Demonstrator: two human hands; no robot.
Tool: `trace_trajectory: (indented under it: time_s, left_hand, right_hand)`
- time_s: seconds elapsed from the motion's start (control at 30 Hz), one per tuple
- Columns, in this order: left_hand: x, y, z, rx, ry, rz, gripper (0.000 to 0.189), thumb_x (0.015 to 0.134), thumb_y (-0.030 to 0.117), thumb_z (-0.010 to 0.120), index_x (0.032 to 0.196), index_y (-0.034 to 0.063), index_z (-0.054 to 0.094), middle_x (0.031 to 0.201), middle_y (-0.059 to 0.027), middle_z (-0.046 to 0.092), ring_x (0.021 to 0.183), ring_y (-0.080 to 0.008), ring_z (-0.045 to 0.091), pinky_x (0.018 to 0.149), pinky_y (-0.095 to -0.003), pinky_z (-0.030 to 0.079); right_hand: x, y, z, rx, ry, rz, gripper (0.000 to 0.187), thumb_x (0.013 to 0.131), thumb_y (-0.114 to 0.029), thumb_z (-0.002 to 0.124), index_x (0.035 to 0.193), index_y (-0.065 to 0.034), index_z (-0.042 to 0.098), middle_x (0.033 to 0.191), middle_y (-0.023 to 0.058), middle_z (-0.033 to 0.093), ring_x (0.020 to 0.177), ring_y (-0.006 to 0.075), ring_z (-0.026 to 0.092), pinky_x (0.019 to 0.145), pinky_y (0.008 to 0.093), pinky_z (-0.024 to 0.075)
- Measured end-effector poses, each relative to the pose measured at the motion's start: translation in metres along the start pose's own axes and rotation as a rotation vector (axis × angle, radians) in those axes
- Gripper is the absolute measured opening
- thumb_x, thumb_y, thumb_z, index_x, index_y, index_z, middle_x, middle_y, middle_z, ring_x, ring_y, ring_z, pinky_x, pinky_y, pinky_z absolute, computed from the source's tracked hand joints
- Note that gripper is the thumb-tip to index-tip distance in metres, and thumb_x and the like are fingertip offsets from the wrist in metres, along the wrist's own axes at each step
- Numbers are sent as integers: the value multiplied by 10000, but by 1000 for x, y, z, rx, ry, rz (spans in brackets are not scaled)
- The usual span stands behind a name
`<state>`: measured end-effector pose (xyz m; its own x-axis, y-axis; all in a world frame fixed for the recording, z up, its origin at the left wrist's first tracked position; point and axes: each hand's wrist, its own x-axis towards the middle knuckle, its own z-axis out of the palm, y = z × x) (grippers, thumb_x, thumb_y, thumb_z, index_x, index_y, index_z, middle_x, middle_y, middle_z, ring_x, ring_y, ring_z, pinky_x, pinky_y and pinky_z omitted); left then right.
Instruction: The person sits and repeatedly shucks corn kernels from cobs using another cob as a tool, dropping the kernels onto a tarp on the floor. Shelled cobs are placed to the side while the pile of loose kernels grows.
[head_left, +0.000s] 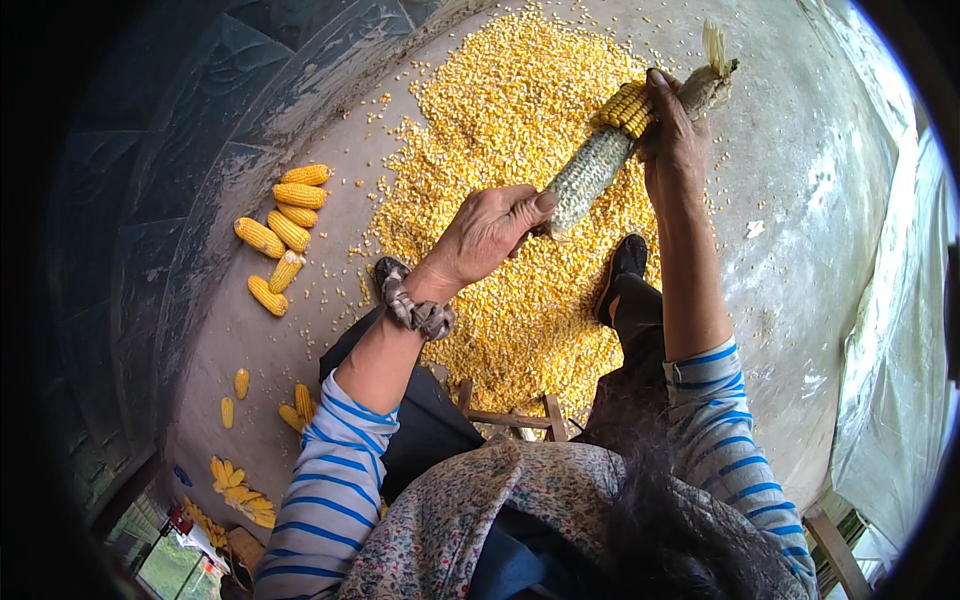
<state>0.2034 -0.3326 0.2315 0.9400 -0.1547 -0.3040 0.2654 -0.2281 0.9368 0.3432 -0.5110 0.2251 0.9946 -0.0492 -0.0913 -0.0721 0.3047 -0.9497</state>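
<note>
Both hands hold one corn cob (589, 176) at a slant above a broad heap of loose yellow corn kernels (495, 112). My left hand (487, 232), with a scrunchie (416, 307) at its wrist, grips the cob's bare lower end. Near the upper end my right hand (675, 135) is closed around the cob, its thumb by a band of kernels (628, 109) still attached. Most of the cob below that band is bare and greyish. Beyond the right hand sticks out a dry husk stub (705, 88). The fingers behind the cob are partly hidden.
Several whole corn ears (300, 196) lie on the concrete floor (225, 345) at left, with more ears (244, 491) at lower left. Beside the kernels are my shoes (628, 255). A wooden stool frame (510, 418) shows between my legs. Plastic sheeting (892, 322) hangs at right.
</note>
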Motion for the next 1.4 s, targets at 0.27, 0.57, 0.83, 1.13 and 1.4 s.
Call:
trace_trajectory:
  time_s: [0.27,0.57,0.83,1.13,1.4]
  left_hand:
    - [-8,12,-4,51,116,89,501,903,481,629,861,-16,672,660,-15,611,612,-101,560,562,-273,427]
    - [3,-5,-9,-547,101,-2,668,825,371,733,1303,-23,482,1102,-127,627,887,-188,638,747,-293,532]
    - [-3,-1,9,-662,9,-147,374,717,95,697,1069,-2,612,774,-64,647,604,-96,582,564,-253,494]
    - [-4,-20,11,-347,-7,-94,127,685,52,635,772,55,543,641,1,512,536,-87,460,501,-271,377]
    - [-11,4,2,-811,-146,-237,278,681,123,702,911,3,601,680,-31,598,537,-127,564,504,-266,453]
  right_hand:
    - [-4,-4,1,-18,17,72,304,894,-235,670,1058,20,646,731,-8,571,482,57,445,404,211,329]
    - [-15,4,23,151,-151,106,406,900,-269,657,1171,23,576,864,57,624,628,94,563,496,209,421]
    - [-32,-2,39,426,-625,368,574,871,-254,676,1333,5,457,1126,163,621,1010,223,624,861,349,528]
    - [-46,15,46,-81,-333,155,341,851,-225,738,1087,-8,623,862,41,649,769,103,595,677,268,492]
    - [-29,3,30,-38,-309,205,538,870,-468,661,1175,-33,573,860,43,600,623,100,495,559,232,392]
